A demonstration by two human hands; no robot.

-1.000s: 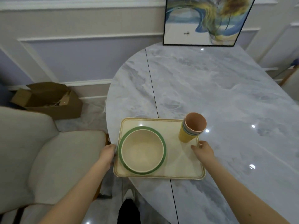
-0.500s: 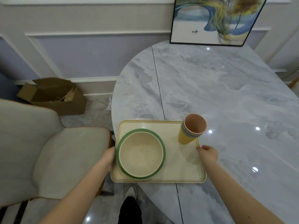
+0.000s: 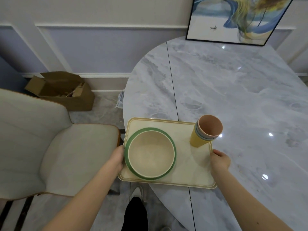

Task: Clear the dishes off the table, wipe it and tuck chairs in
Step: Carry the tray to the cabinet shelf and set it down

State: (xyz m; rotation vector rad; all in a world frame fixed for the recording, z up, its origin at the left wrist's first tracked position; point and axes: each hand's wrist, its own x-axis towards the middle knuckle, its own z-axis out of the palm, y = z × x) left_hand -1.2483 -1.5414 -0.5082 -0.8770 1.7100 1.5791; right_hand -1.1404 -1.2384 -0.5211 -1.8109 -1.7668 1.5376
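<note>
Both hands (image 3: 168, 160) gripping tray (image 3: 191, 164) edges.

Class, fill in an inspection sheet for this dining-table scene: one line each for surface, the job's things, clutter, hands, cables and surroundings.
Surface: grey marble table, glossy, with a seam line and light reflections.
Job's things: cream tray at the near table edge, partly overhanging it; on it a cream bowl sitting in a green plate, and a stack of cups, pink innermost, yellow outermost.
Clutter: framed painting standing at the far table edge against the wall.
Hands: left hand holds the tray's left edge; right hand grips its right edge.
Cables: nothing seen.
Surroundings: beige chair pulled out at left; open cardboard box on the floor by the panelled wall.
</note>
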